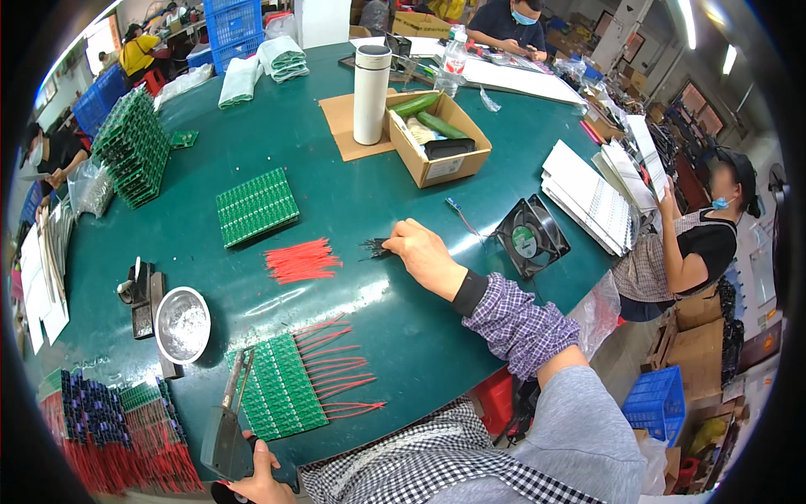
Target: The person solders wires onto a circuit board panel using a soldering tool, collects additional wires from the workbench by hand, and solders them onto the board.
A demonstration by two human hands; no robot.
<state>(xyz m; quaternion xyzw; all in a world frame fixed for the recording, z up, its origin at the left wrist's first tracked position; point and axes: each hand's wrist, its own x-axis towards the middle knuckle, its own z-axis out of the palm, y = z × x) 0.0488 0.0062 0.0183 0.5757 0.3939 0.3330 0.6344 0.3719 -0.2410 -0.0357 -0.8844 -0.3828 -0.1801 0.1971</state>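
Black wires (374, 248) (at right hand (424, 254))

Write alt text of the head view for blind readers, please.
A person's right hand touches thin black wires on a glossy green table, while the left hand holds a grey gun-shaped tool beside a green rectangular circuit-board panel with red wires along its right edge. A pile of loose red wires lies nearby.

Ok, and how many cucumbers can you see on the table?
2. Both are in the cardboard box beside the white flask: the back cucumber and the front cucumber. More could be hidden deeper in the box.
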